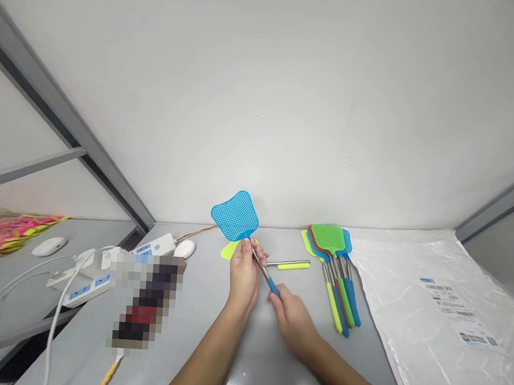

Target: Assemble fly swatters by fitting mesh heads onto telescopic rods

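A blue fly swatter (237, 216) with a perforated head is held up over the table, head pointing away and to the left. My left hand (244, 268) pinches it at the neck, just below the head. Around its blue handle end my right hand (292, 314) is closed; a metal shaft shows between the hands. Behind my left hand lies a yellow-green swatter head (229, 250), partly covered. To its right, a metal rod and a yellow-green handle (293, 266) lie on the table. Several swatters (329, 237) in green, red, blue and yellow-green are stacked to the right.
A white plastic bag (442, 302) with a printed label covers the right side. On the left are power strips (88, 289) with white cables, a round white object (184, 249), a white mouse-like object (49, 246) and a blurred dark item (148, 302). A wall (288, 113) stands behind.
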The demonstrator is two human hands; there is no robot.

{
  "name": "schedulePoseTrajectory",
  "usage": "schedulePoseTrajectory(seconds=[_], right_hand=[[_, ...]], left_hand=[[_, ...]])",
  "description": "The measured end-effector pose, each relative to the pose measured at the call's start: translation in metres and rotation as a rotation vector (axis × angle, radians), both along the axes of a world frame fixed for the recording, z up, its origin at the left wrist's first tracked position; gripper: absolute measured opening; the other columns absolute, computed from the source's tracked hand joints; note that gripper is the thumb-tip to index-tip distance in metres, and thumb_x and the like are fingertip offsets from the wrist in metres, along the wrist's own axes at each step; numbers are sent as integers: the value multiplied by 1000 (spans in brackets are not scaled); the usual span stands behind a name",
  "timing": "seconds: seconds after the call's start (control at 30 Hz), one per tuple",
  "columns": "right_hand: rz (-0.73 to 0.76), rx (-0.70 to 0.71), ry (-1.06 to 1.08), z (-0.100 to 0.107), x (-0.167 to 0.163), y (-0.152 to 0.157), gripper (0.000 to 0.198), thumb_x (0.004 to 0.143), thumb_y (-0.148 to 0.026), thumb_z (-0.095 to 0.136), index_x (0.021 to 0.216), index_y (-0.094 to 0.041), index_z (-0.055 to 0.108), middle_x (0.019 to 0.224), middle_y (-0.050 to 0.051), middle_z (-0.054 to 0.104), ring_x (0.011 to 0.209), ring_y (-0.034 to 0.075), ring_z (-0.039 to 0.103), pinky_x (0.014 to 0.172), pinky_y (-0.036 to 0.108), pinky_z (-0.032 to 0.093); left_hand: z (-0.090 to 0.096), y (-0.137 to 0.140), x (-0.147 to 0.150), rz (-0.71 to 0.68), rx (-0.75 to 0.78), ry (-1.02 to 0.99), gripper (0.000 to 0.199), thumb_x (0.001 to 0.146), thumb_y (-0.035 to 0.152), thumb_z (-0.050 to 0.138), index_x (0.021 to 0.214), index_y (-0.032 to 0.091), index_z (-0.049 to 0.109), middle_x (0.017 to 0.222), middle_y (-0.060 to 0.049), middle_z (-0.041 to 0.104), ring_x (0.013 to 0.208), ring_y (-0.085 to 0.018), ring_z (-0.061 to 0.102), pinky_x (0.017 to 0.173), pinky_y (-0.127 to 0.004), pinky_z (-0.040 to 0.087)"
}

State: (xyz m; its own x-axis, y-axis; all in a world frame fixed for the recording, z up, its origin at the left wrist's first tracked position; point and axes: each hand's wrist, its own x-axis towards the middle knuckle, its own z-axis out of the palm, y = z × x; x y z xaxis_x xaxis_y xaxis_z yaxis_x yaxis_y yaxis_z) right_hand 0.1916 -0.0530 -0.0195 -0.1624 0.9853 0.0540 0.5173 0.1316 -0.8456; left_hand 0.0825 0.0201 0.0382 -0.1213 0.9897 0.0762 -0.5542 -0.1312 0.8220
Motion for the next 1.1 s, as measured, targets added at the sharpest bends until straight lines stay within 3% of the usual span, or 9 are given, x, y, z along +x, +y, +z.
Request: schedulePoseTrajectory(seconds=[0.3, 0.47, 0.63, 0.87, 1.1], right_hand=[[46, 15, 58, 4, -7, 7, 31, 96, -40, 29, 92, -20, 52, 67, -1, 57, 58, 15, 49, 54, 24, 29], [87, 4, 144, 5, -6, 7, 28, 95, -42, 32, 95, -20, 51, 61, -5, 46, 54, 12, 41, 52, 23, 27], [93, -46, 163, 7, -3, 5, 31, 94, -47, 33, 76, -22, 39, 58, -7, 37, 53, 11, 35, 51, 23, 24], [134, -83, 79, 4, -4, 4, 34, 94, -48, 31, 71, -23, 30, 57, -7, 33, 52, 11, 32, 51, 24, 22], [120, -82, 155, 7, -2, 4, 33, 94, -47, 32, 71, -23, 31, 58, -7, 34, 53, 10, 33, 51, 23, 24]], left_hand=[[10, -4, 0, -102, -73, -226, 22, 88, 42, 55, 88, 19, 53, 57, 9, 33, 42, -4, 29, 61, -25, 45], [20, -5, -13, -176, -78, -340, 34, 88, 47, 52, 72, 18, 45, 56, 8, 30, 42, -5, 29, 50, -22, 37], [25, 7, -29, -161, -92, -400, 36, 89, 42, 53, 67, 19, 37, 54, 8, 25, 39, -5, 26, 47, -22, 34], [19, 18, -32, -104, -145, -416, 41, 87, 45, 54, 63, 20, 33, 49, 10, 15, 35, -5, 16, 40, -20, 25], [13, 30, -42, -62, -171, -487, 40, 91, 42, 49, 62, 19, 32, 48, 11, 18, 35, -4, 17, 45, -21, 33]])
